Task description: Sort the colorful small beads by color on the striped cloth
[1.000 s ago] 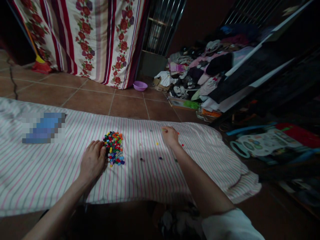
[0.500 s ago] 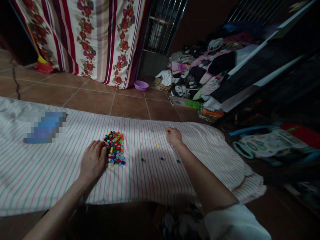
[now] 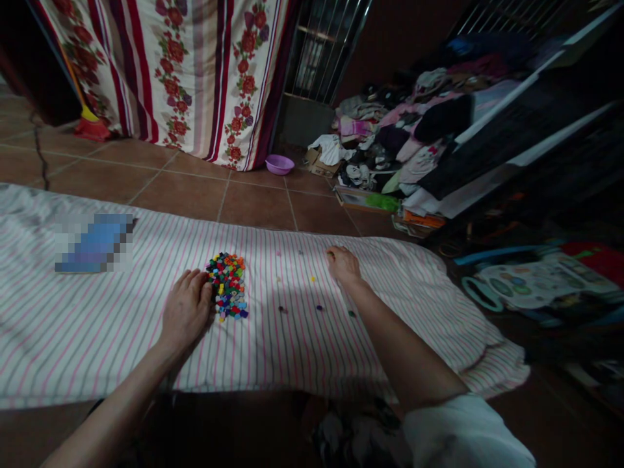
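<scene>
Left hand (image 3: 188, 309) relaxed, grasping nothing, fingertips at the near-left edge of a pile of small coloured pieces (image 3: 228, 286); right hand (image 3: 344, 265) with fingers curled, any piece between them indiscernible; a yellow piece (image 3: 312, 279) lies just left of it. The pieces appear light, stiff and easily scattered; a fingertip pinch across opposite sides should suit.

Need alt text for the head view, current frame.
A person's left hand lies at the edge of a heap of tiny multicoloured pieces on a striped cloth; the right hand, fingers bunched, is near single pieces spaced apart. Beyond, a purple basin sits on tiled floor near a floral curtain.
</scene>
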### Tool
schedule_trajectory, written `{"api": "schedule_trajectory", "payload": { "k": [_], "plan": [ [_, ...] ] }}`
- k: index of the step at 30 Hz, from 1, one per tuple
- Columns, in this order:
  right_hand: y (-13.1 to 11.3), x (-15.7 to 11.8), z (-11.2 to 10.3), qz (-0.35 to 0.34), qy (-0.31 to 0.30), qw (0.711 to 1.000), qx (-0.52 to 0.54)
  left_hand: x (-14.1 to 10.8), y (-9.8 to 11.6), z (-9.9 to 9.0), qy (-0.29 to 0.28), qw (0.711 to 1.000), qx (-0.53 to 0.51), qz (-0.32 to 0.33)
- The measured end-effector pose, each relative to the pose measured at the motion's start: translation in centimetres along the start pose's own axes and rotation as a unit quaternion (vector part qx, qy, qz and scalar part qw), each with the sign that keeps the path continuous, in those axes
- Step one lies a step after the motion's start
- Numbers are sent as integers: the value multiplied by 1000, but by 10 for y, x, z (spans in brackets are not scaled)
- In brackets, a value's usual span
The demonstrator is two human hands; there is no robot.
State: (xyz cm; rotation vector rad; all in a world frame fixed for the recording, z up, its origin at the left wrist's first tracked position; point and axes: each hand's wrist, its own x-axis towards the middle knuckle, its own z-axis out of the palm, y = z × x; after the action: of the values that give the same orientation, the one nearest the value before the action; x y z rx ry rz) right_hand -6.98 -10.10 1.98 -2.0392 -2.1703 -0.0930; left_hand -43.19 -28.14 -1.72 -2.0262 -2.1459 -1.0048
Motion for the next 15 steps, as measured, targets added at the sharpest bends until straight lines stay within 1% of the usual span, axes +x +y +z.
{"api": "schedule_trajectory", "payload": {
  "k": [4,9,13,15],
  "plan": [
    [2,1,2,1,11,1000,13,2,3,-3,-13,1000,-6,6],
    [4,2,0,5,7,999,36,3,7,-4,-2,999,-14,-34],
    [5,1,-3,-4,-2,999,45,3,8,-6,-3,999,-26,-34],
    [4,1,-4,-5,5,999,50,3,8,-7,-5,999,-30,-32]
  ]
}}
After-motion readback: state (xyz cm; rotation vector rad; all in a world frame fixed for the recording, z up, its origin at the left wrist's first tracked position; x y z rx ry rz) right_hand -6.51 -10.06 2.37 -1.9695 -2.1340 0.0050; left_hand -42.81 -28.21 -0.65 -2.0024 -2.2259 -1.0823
